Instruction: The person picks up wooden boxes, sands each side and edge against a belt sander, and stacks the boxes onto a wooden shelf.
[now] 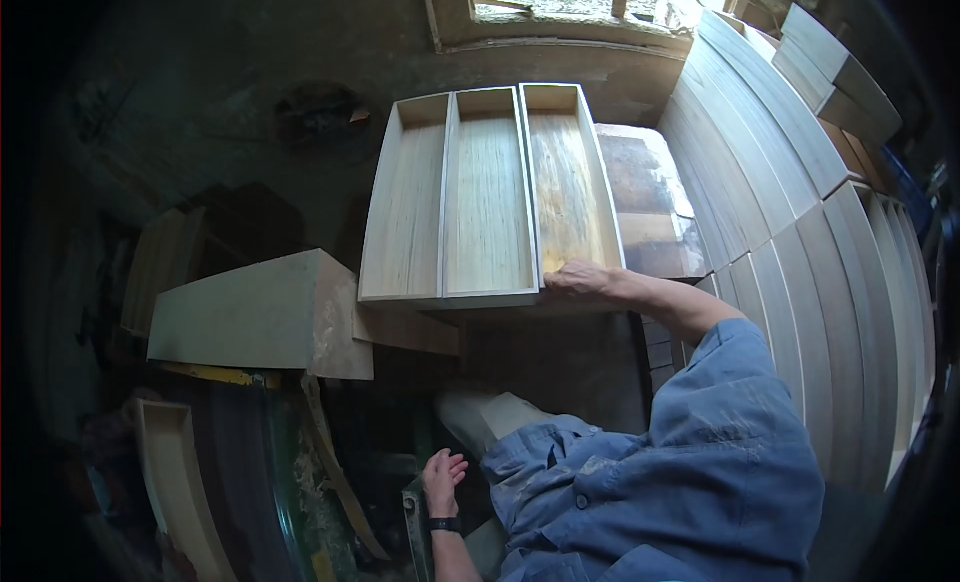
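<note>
Pale wood forms the rightmost tray (570, 187), beside the middle tray (488, 197), its near end gripped by the closed right hand (580, 279) while the left hand (443, 479) hangs empty, fingers loosely extended; one-sided pulling could skew it against its neighbour.

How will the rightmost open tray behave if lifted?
The rightmost tray should stay stiff, with wooden walls framing its base. It's likely light for its size, given those thin walls. Raised only at the near end, where the right hand is, it may tilt.
</note>
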`<state>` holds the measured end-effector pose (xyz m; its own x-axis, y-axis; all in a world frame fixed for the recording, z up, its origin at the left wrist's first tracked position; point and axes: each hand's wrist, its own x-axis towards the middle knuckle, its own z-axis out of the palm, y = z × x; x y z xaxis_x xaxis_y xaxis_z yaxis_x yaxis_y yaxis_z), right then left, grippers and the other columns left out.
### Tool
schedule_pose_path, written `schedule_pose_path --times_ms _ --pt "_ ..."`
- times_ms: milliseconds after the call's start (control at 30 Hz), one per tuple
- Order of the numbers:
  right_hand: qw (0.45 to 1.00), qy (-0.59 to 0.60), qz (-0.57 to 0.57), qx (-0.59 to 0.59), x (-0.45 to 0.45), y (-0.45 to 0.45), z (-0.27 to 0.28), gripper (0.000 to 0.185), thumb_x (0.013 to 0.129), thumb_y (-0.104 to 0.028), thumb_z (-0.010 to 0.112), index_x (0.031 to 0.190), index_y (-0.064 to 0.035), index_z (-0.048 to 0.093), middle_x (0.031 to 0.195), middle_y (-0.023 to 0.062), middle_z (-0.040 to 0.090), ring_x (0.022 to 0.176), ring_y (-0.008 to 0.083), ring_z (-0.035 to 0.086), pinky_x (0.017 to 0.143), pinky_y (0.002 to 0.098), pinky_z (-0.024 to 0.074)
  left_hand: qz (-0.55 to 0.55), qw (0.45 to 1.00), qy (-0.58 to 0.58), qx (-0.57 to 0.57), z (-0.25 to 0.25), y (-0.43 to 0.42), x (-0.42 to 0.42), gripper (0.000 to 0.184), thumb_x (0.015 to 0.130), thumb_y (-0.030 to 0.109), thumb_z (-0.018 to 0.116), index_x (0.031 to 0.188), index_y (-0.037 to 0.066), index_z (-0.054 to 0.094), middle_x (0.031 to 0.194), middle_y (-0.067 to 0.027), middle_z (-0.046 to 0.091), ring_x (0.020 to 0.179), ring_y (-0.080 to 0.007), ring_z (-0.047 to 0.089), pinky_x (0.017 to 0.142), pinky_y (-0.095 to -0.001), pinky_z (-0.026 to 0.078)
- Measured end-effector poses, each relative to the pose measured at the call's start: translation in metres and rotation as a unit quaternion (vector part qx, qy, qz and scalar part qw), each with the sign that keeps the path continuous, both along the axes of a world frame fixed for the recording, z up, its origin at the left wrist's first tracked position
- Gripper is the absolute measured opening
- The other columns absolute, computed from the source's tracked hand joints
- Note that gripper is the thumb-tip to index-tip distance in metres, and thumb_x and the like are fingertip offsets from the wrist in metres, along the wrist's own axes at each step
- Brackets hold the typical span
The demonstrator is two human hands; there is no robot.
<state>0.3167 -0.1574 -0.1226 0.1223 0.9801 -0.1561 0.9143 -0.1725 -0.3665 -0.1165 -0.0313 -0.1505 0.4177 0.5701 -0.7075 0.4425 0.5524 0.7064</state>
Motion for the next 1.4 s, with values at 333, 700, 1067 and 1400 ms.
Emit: schedule_pose_path --times_ms 333,700,1067,1400 --pt "0.999 -0.030 0.034 -0.005 0.000 -0.004 -0.012 0.018 0.076 -0.020 0.049 0.078 -0.0019 0.047 0.060 0.0180 0.053 0.060 0.0361 0.054 0.052 0.0444 0.0382 -0.001 0.998 0.035 -0.043 -0.030 -0.019 -0.009 0.029 0.089 0.029 0.044 0.103 0.004 0.049 0.089 -0.0110 0.060 0.073 -0.0179 0.061 0.061 -0.0254 0.048" --pt "1.000 -0.003 0.005 0.031 -0.008 -0.002 0.001 0.016 0.075 -0.017 0.048 0.074 -0.0008 0.050 0.058 0.0183 0.053 0.057 0.0358 0.054 0.050 0.0440 0.0383 -0.034 0.997 0.055 -0.040 -0.022 -0.006 0.037 0.030 0.088 0.025 0.044 0.107 0.002 0.049 0.090 -0.0116 0.060 0.074 -0.0175 0.060 0.062 -0.0257 0.048" --pt "0.992 0.049 -0.108 0.042 -0.027 -0.011 0.026 0.044 0.082 -0.041 0.047 0.071 0.0001 0.057 0.060 0.0203 0.056 0.063 0.0391 0.056 0.060 0.0456 0.0429 -0.106 0.991 0.085 -0.019 -0.036 0.017 0.083 0.028 0.089 0.027 0.043 0.102 0.004 0.049 0.086 -0.0111 0.059 0.071 -0.0196 0.061 0.054 -0.0264 0.049" --pt "0.767 -0.328 -0.369 0.410 0.135 -0.144 0.232 0.034 0.083 -0.027 0.053 0.100 0.0015 0.050 0.084 0.0198 0.058 0.079 0.0333 0.057 0.068 0.0384 0.0473 -0.152 0.982 0.061 -0.093 -0.049 0.030 0.100 0.023 0.085 0.027 0.050 0.083 0.004 0.053 0.075 -0.0083 0.057 0.068 -0.0200 0.056 0.056 -0.0295 0.046"
